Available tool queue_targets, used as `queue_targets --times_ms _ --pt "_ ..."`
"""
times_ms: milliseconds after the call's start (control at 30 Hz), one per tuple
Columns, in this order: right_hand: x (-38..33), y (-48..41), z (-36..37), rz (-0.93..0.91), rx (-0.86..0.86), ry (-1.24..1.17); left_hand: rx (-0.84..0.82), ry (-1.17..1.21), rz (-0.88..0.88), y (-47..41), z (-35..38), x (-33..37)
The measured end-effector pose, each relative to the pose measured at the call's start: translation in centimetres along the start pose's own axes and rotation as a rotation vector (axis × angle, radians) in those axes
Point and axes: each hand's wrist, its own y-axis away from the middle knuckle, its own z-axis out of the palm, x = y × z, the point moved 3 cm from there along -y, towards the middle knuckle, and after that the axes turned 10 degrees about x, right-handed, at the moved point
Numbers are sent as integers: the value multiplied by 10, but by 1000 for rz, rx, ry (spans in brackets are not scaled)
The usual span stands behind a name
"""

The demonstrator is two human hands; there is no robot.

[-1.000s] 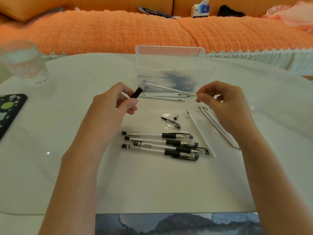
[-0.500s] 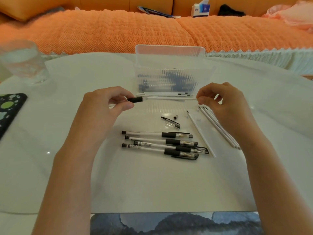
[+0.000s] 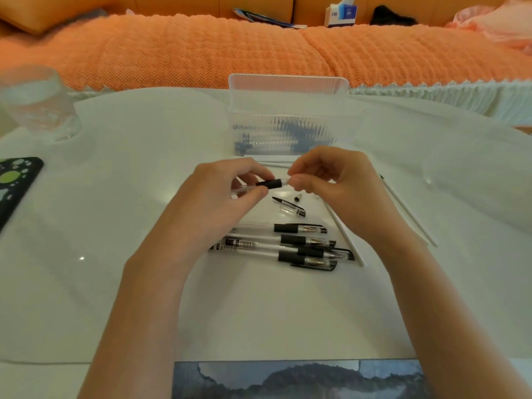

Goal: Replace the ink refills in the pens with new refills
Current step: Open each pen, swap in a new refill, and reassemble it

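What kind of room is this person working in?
Most likely a home living room: an orange sofa runs behind the white table, a tissue box sits at the sofa's far side, and a drinking glass stands on the table.

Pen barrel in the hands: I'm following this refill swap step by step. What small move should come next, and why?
Probably the right hand should fetch the loose black tip piece and screw it on. The left hand grips the pen barrel, the right pinches its open end, and no refill length shows outside it.
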Motion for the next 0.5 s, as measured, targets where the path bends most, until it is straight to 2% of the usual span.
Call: queue_targets --times_ms 300,500 --pt "-2 0 4 25 -23 -154 14 6 85 4 3 13" --pt "3 1 0 98 -65 -34 27 -45 89 3 5 12"
